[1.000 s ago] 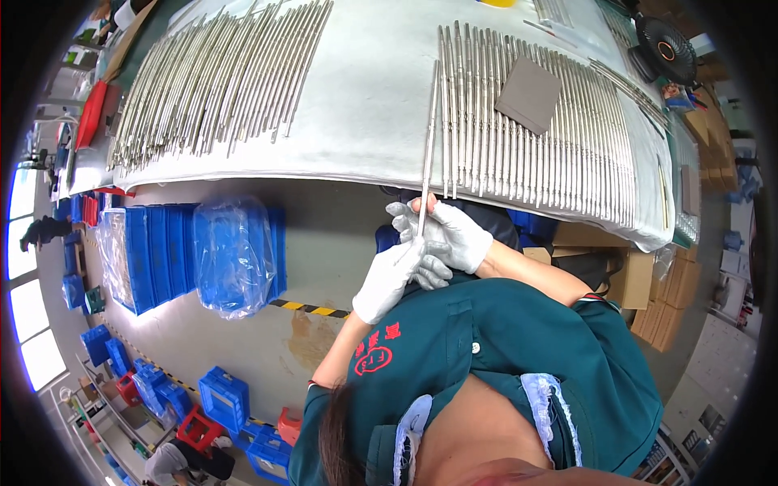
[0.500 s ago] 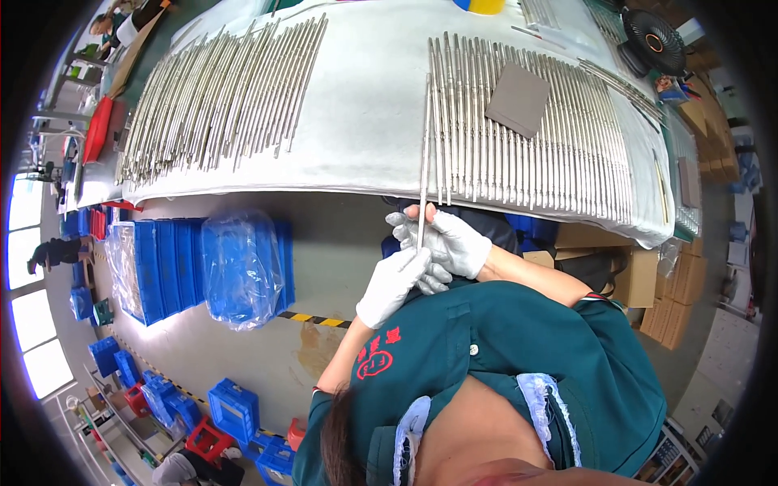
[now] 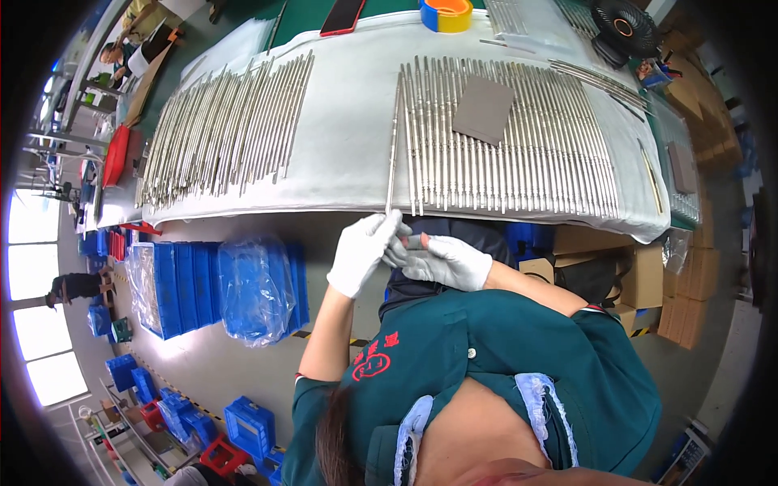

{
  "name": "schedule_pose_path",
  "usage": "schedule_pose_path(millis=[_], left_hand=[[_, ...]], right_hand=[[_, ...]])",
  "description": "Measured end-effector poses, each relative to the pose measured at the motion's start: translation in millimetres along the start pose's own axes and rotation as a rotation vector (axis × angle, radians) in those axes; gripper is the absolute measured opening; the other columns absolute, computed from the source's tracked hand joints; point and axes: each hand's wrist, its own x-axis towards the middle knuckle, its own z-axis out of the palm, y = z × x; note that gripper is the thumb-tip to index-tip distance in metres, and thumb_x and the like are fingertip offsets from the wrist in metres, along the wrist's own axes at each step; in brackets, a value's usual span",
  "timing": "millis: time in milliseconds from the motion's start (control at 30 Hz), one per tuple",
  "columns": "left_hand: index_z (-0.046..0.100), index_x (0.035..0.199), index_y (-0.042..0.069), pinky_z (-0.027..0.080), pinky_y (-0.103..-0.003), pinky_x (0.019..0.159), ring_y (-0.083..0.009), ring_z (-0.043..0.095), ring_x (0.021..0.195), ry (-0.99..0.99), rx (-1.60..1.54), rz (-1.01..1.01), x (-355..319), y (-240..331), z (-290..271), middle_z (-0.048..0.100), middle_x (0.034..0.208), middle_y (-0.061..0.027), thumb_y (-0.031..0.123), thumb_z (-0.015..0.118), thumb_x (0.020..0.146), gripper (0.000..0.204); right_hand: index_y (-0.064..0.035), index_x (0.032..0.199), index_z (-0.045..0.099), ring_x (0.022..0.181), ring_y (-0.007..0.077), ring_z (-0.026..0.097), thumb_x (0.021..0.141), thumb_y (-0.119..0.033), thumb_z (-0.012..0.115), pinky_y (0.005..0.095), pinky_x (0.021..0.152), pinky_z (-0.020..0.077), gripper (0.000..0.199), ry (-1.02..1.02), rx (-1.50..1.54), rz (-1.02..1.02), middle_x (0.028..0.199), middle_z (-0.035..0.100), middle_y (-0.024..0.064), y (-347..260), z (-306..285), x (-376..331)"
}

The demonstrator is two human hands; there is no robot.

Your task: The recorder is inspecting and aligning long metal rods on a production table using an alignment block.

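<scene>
My left hand (image 3: 361, 253), in a white glove, pinches the near end of a slim metal rod (image 3: 394, 154) at the table's front edge. This rod points away from me over the white cloth, just left of a row of similar metal rods (image 3: 559, 154). Close beside it is my right hand (image 3: 454, 262), also gloved, with bare skin showing at the thumb tip. Its fingers are bent towards the left hand and closed; a small dark patch shows between them, too small to name. A flat grey-brown pad (image 3: 484, 110) lies on top of the row.
More metal rods (image 3: 227, 130) lie in a row on the left of the white cloth (image 3: 344, 121). A yellow and blue tape roll (image 3: 446, 14), a phone (image 3: 343, 16) and a black fan (image 3: 622, 31) stand along the back. Blue crates (image 3: 185, 283) are stacked on the floor at left.
The rod's near end has gone from between my hands to the table edge, in my left hand, which moved forward and left. My right hand has come off the rod.
</scene>
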Motion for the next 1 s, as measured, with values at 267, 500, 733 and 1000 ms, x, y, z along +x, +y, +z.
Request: schedule_pose_path(millis=[267, 500, 733, 1000], left_hand=[[0.064, 0.069, 0.002, 0.046, -0.028, 0.05, -0.0131, 0.059, 0.048, 0.434, 0.53, 0.218, 23, 8, -24, 0.058, 0.056, -0.0089, 0.036, 0.064, 0.091, 0.041], [0.068, 0.096, 0.007, 0.051, -0.038, 0.076, -0.0291, 0.065, 0.086, 0.521, 0.879, 0.633, 54, 28, -20, 0.068, 0.091, -0.0115, 0.029, 0.065, 0.089, 0.023], [0.056, 0.124, 0.011, 0.048, -0.04, 0.093, -0.0307, 0.059, 0.111, 0.447, 1.048, 0.64, 87, 36, 10, 0.06, 0.124, -0.0127, 0.029, 0.055, 0.093, 0.037], [0.063, 0.114, 0.006, 0.05, -0.036, 0.09, -0.03, 0.062, 0.107, 0.49, 0.59, 0.805, 64, 10, -16, 0.064, 0.117, -0.0138, 0.009, 0.06, 0.09, 0.024]], right_hand=[[0.0092, 0.133, 0.045, 0.125, 0.0276, 0.051, 0.093, -0.036, 0.06, 0.0377, 0.106, 0.04, 0.062, -0.097, -0.245, 0.005, 0.132, 0.052, 0.0189, -30, 3, -59], [0.0001, 0.127, 0.055, 0.124, 0.0234, 0.051, 0.084, -0.034, 0.072, 0.0372, 0.106, 0.0363, 0.057, 0.119, -1.144, -0.536, 0.129, 0.057, 0.012, -115, 46, -105], [-0.0097, 0.134, 0.05, 0.127, 0.0346, 0.045, 0.074, -0.049, 0.071, 0.0415, 0.105, 0.0368, 0.075, 0.504, -2.077, -0.748, 0.141, 0.044, 0.0144, -169, 48, -92], [-0.0071, 0.14, 0.044, 0.133, 0.0407, 0.037, 0.068, -0.053, 0.075, 0.0447, 0.11, 0.0318, 0.091, 0.758, -2.442, -0.379, 0.146, 0.033, 0.0277, -201, 38, -62]])
